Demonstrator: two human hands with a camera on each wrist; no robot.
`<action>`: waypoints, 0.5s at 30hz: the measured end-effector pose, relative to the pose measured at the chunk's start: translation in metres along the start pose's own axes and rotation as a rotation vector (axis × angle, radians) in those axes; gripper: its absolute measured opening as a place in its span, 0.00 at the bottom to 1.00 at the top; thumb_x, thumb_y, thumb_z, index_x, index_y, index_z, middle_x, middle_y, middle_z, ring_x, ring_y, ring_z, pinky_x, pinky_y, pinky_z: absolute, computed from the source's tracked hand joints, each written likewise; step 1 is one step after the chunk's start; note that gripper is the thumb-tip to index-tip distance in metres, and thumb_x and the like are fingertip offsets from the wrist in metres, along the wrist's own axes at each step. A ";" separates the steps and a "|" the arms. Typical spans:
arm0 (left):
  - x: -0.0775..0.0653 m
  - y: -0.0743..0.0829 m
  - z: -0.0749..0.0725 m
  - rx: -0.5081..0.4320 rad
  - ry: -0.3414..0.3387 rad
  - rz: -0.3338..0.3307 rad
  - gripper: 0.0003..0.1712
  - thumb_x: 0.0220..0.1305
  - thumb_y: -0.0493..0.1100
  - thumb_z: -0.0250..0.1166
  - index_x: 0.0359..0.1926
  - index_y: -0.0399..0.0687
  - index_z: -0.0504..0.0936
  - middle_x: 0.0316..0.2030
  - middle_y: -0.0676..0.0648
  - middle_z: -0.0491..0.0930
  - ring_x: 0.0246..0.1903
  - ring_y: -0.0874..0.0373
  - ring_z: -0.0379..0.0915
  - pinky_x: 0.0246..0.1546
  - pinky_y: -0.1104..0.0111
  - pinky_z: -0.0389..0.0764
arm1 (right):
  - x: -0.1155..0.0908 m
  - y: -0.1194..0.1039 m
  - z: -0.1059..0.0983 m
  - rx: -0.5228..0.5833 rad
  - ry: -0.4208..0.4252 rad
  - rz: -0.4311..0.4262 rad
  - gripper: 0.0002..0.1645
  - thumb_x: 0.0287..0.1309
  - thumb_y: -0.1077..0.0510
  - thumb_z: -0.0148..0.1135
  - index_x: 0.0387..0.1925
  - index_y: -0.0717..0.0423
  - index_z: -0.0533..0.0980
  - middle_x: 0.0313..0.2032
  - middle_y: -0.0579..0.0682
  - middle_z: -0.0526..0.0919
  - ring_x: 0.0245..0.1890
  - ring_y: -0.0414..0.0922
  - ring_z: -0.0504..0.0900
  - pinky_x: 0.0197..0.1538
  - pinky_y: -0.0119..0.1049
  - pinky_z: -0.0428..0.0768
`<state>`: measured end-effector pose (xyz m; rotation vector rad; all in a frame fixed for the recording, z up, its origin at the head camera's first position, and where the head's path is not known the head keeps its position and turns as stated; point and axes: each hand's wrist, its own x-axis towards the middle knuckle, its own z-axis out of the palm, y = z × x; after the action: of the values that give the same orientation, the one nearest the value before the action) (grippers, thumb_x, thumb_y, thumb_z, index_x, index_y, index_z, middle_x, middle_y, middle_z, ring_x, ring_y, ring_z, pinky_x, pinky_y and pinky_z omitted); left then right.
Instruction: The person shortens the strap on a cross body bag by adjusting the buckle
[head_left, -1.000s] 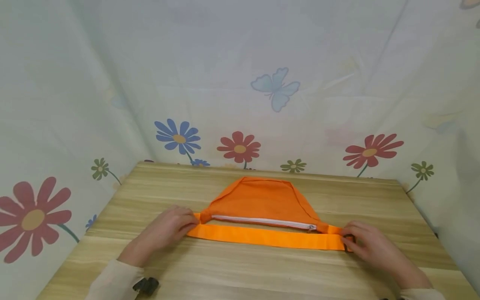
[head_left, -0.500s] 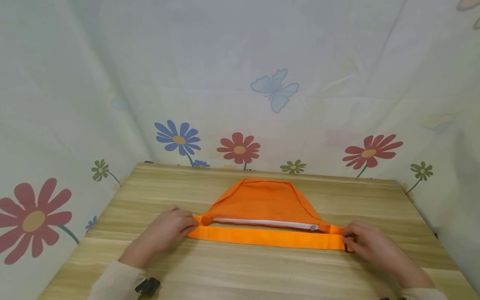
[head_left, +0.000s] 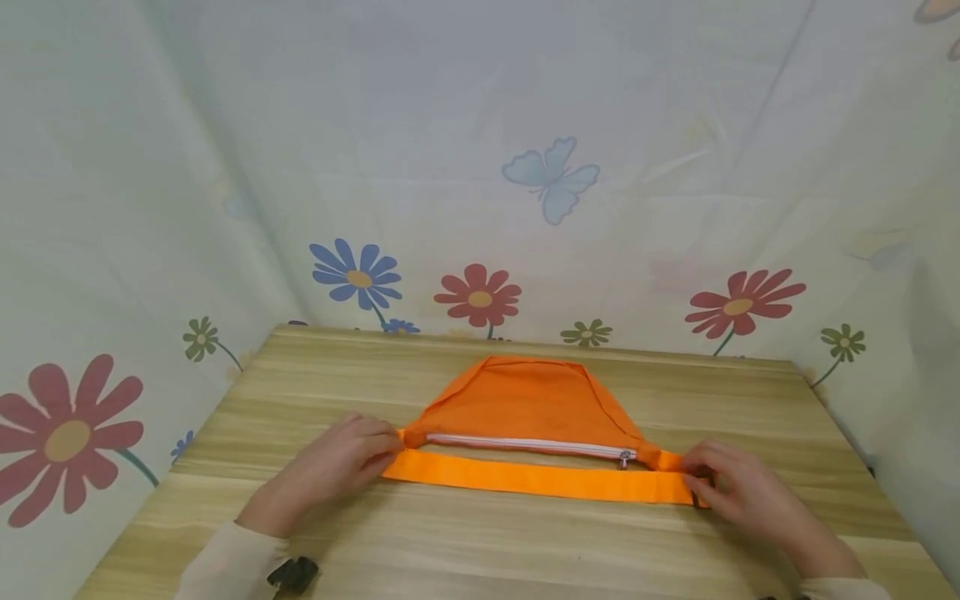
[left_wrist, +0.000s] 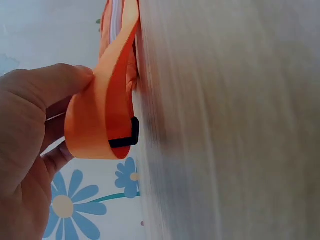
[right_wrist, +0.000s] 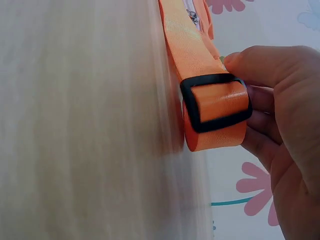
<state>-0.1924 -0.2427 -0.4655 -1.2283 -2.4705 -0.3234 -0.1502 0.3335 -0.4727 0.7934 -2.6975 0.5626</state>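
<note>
An orange waist bag (head_left: pixel 532 400) lies flat on the table, its white zipper (head_left: pixel 525 445) toward me and the zipper pull at the right end. In front of the zipper runs its orange strap (head_left: pixel 525 480), folded back at both ends. My left hand (head_left: pixel 337 457) pinches the left fold between thumb and fingers; in the left wrist view a black plastic buckle (left_wrist: pixel 132 132) sits inside that loop. With thumb and fingers, my right hand (head_left: pixel 746 492) holds the right fold, where a black slider buckle (right_wrist: pixel 217 125) shows in the right wrist view.
The wood-grain table (head_left: pixel 480 550) ends at a back edge against a flower-printed cloth backdrop (head_left: pixel 480 208), which also rises at both sides. A small black piece (head_left: pixel 294 573) is at the left sleeve.
My left hand has shifted slightly right with its strap end. The zipper pull now hangs toward me, and the strap's right end sits a little nearer me.
</note>
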 end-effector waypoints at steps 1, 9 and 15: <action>0.000 0.000 0.000 -0.014 0.005 -0.003 0.11 0.60 0.37 0.79 0.44 0.50 0.92 0.42 0.55 0.90 0.42 0.58 0.84 0.45 0.62 0.80 | 0.000 -0.001 0.000 0.003 0.000 0.005 0.22 0.51 0.65 0.84 0.42 0.40 0.86 0.40 0.31 0.85 0.37 0.27 0.77 0.41 0.31 0.85; 0.002 0.002 -0.001 -0.057 0.058 -0.014 0.12 0.60 0.39 0.80 0.45 0.51 0.92 0.48 0.55 0.89 0.48 0.57 0.84 0.51 0.59 0.85 | 0.002 -0.008 -0.001 -0.008 0.057 -0.008 0.20 0.52 0.65 0.83 0.41 0.40 0.86 0.40 0.32 0.86 0.38 0.30 0.79 0.43 0.32 0.87; 0.005 0.009 -0.005 -0.038 -0.005 -0.130 0.11 0.67 0.43 0.77 0.49 0.53 0.91 0.51 0.56 0.86 0.51 0.57 0.81 0.55 0.57 0.86 | 0.004 -0.011 0.002 0.005 0.140 -0.062 0.21 0.51 0.69 0.82 0.41 0.43 0.86 0.40 0.34 0.87 0.37 0.32 0.81 0.46 0.23 0.83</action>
<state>-0.1864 -0.2358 -0.4581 -1.0858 -2.5656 -0.4040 -0.1478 0.3228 -0.4696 0.8048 -2.5362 0.5882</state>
